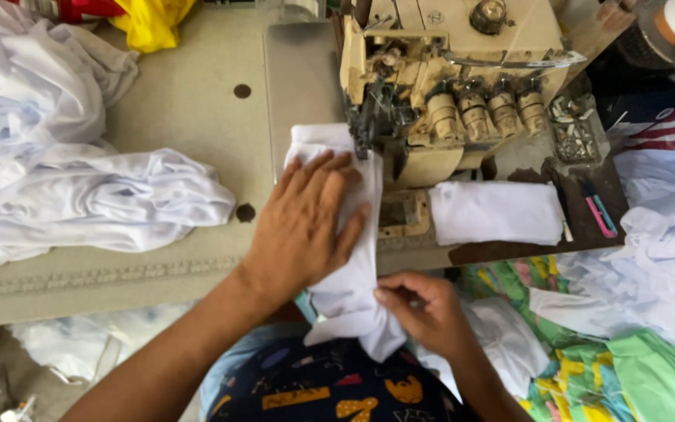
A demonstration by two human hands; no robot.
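**White cloth guided under an overlock machine**

Nearest the camera, at 6 o'clock, is the person's lap in a dark printed garment point(330, 387), and both forearms rise from there toward the table.

The largest thing is the grey work table point(189, 101), which fills the upper left. On it, at 9 o'clock, lies a big heap of white fabric point(64, 180), probably put aside there so that it stays within reach of the left arm. At 1 o'clock stands the cream overlock sewing machine point(447, 86), with four tension knobs in a row on its front. At 3 o'clock more white cloth point(658, 258) hangs off the table edge, and below it, at 4 o'clock, a green and yellow patterned fabric point(587, 367).

In the centre is the white fabric piece point(349, 289) in work. It runs from the machine's foot down over the table edge to the lap. The left hand point(306, 227) lies flat on it with fingers spread, seemingly to keep the cloth smooth and steady at the needle. The right hand point(423, 309), at 5 o'clock, pinches the hanging lower edge between thumb and fingers, it seems to keep the layers aligned.

Just right of the machine rests a small folded white piece point(498, 211), and beside it a pink and blue tool point(599, 215).
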